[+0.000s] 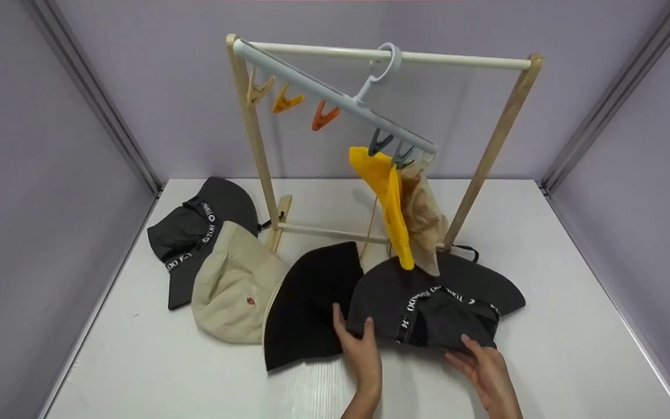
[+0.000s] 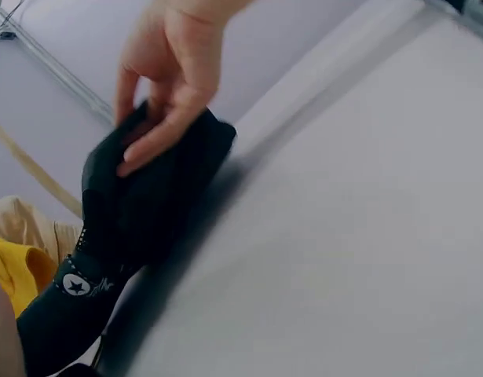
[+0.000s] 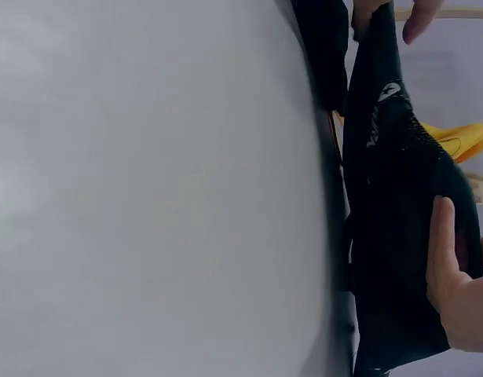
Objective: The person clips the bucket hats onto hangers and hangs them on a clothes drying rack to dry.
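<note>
A dark grey bucket hat (image 1: 457,317) with white lettering round its band is tipped up at the table's front right. My left hand (image 1: 364,355) pinches the left edge of its brim, thumb on top. My right hand (image 1: 489,372) grips the crown at the hat's front right; in the left wrist view this right hand (image 2: 174,71) has fingers on both sides of the cloth. Beside my left hand lies a black bucket hat (image 1: 309,308). Above the held hat, a yellow hat (image 1: 390,198) and a beige hat (image 1: 425,215) hang from clips.
A wooden rack (image 1: 498,128) carries a tilted light-blue hanger (image 1: 312,81) with several clips, among them an orange clip (image 1: 324,116). On the table's left lie a cream hat (image 1: 236,291) and another dark grey hat (image 1: 224,203). Panels wall the white table (image 1: 567,349).
</note>
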{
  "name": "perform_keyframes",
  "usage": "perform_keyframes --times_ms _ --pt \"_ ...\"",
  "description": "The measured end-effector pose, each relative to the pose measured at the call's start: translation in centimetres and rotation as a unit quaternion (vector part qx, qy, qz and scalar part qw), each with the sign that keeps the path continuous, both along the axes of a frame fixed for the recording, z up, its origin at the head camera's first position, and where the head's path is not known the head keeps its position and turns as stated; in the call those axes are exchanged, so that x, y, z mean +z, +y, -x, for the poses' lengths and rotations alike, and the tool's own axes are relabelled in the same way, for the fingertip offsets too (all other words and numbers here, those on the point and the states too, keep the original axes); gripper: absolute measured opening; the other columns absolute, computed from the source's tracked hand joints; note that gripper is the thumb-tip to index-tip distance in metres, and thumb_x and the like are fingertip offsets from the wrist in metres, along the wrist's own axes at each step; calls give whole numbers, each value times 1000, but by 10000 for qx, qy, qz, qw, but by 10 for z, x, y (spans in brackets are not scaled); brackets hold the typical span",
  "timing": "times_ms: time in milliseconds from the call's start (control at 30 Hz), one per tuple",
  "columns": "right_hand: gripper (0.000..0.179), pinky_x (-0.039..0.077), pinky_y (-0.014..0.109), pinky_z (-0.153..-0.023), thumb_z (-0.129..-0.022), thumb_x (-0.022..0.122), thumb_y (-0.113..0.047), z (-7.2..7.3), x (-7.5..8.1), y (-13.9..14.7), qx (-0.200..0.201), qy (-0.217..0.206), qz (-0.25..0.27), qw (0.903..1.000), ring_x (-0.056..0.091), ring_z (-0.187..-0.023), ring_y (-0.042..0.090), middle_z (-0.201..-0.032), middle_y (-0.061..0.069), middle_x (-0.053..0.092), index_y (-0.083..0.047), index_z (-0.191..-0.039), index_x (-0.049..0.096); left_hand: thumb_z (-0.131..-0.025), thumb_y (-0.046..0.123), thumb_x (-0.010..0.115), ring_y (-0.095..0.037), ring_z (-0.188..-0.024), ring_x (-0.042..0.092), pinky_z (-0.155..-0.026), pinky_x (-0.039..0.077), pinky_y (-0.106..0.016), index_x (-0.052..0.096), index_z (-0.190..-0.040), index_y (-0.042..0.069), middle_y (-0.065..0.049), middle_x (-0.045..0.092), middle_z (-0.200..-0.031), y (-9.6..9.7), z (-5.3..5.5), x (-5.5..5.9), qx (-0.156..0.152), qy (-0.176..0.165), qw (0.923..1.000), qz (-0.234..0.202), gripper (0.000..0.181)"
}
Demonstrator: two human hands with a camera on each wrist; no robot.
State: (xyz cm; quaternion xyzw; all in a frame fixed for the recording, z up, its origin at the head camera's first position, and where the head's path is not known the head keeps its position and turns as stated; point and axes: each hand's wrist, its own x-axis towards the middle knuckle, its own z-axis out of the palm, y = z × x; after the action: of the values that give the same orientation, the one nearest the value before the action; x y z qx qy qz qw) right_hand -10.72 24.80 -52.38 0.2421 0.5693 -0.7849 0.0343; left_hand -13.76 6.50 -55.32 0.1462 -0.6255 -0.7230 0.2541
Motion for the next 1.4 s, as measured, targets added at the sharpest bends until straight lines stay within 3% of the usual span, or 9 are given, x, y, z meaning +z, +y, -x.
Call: perform_keyframes --times_ms 67,133,367,533,667,767,967,1167,1400 --pt "39 48 38 -81 -94 51 -11 2 5 -3 155 -144 -395 9990 65 -82 23 -106 17 48 18 -115 36 -76 -4 68 -39 -130 23 -104 18 -49 42 -132 0 -17 34 -141 -2 2 0 -36 697 9874 1422 62" --pt "38 50 37 -78 -93 53 -12 4 10 -6 240 -251 -677 9971 65 -80 22 -103 17 51 20 -110 41 -71 0 74 -36 -129 29 -104 19 -49 50 -127 1 -13 42 -136 -1 3 0 -376 1279 9502 2817 61" --pt "27 52 36 -72 -92 55 -14 6 23 -13 396 -75 -938 9948 66 -75 23 -88 16 64 13 -86 56 -69 24 81 -22 -130 31 -101 30 -38 35 -138 5 -7 38 -141 18 5 -9 -2628 618 7366 6201 85" --pt "23 51 36 -74 -93 54 -13 4 28 -11 848 163 -1415 9862 66 -79 22 -83 16 66 2 -76 56 -77 -3 64 -22 -120 45 -97 36 -36 53 -126 7 -3 53 -127 21 12 -18 -1571 522 7143 6800 52" --pt "24 51 35 -74 -93 53 -11 2 29 -4 1067 299 -1835 9767 66 -80 22 -84 16 66 2 -74 57 -81 1 54 -19 -116 49 -96 36 -35 62 -117 18 4 58 -122 15 15 -22 -822 417 6730 7339 40" --pt "22 50 35 -76 -95 51 -11 1 31 5 1340 498 -2028 9687 65 -84 22 -91 18 66 7 -83 59 -79 5 60 -18 -116 49 -97 35 -37 63 -117 22 6 57 -122 12 16 -22 -852 396 6655 7405 42" --pt "18 52 31 -70 -93 49 4 2 46 30 896 2043 -2278 9478 64 -82 20 -97 17 64 16 -102 58 -68 17 79 -17 -111 53 -94 39 -40 65 -114 20 7 60 -118 6 20 -8 -1203 480 7161 6859 49" --pt "42 34 19 -91 -80 62 13 7 54 48 1107 3289 -3879 8539 47 -111 11 -120 13 53 5 -120 53 -69 9 78 -15 -98 61 -84 46 -39 69 -104 17 5 66 -104 -7 27 20 -1296 437 7749 6171 38" --pt "73 28 50 -96 -73 79 -20 14 44 47 2370 2542 -5195 7806 33 -125 31 -136 12 40 -14 -137 42 -78 18 72 -15 -60 62 -47 45 -26 69 -97 20 2 68 -80 -21 38 48 -1294 238 7697 6247 19"
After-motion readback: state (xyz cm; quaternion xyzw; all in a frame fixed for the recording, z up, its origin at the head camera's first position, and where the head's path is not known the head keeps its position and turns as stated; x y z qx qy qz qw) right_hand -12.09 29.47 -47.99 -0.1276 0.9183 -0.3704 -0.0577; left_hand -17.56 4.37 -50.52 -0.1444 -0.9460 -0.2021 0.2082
